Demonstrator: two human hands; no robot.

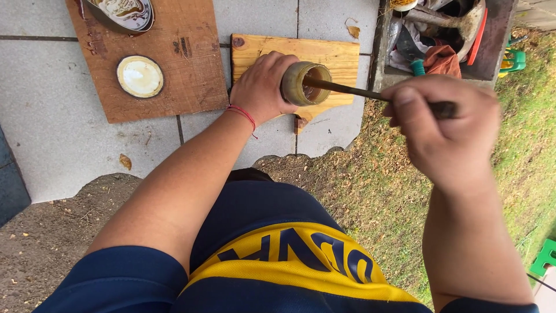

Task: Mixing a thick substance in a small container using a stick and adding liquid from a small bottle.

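Nearest to you, your right hand (443,130) is clenched around the handle end of a thin dark stick (359,93), fingers curled over it, with the grass (370,197) below. The stick runs leftward from that fist, and its far tip goes into the open mouth of a small greenish-brown jar (304,83). Your left hand (262,87) grasps that jar from the side, tilted so its mouth faces your right hand; a red string (243,115) circles the wrist. The jar hangs above the near edge of a pale wooden board (324,55) that lies on the grey paving tiles (58,116), close to their near edge, where the tiles give way to grass and bare soil. You cannot tell whether the jar touches the board. To the left of it, a darker brown board (191,75) rests on the same tiles, carrying a round lid (140,76) with a whitish inside near its near edge and, at its far edge, a metal dish (124,14) smeared with something pale. Farther off at the far right, a box (498,40) holds cloths and tools.
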